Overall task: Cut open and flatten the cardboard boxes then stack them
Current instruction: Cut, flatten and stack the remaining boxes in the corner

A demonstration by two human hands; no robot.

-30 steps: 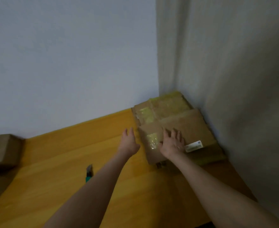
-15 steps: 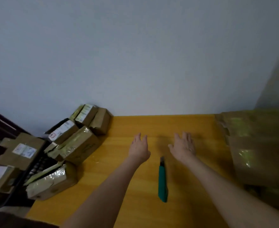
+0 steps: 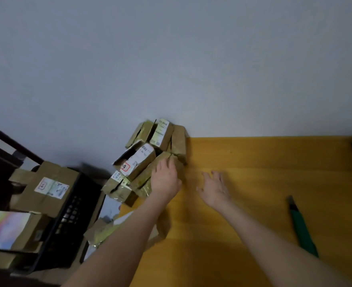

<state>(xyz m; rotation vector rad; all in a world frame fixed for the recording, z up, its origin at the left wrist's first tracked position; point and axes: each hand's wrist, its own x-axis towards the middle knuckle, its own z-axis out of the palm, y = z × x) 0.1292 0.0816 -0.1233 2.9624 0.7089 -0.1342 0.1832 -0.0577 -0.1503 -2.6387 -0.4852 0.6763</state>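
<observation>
Left hand (image 3: 166,179) is down on a taped cardboard box (image 3: 150,179) at the far left corner of the yellow wooden table (image 3: 264,162), palm over the box's top and right side, fingers spread and laid against the cardboard; whether they are gripping it, I cannot tell. That box sits at the foot of a heap of small boxes (image 3: 156,141) piled against the pale wall (image 3: 171,59), several wearing white shipping labels, one of them tilted with a red-marked label facing up. Right hand (image 3: 215,188) hovers palm-down just right of the left one, over bare tabletop, fingers apart and holding nothing. A green utility knife (image 3: 301,226) lies well to the right, near the table's right side, blade end pointing away from the person. Off the table's left edge, a black crate (image 3: 73,222) holds a larger labelled box (image 3: 46,189), with more cardboard beside it.
</observation>
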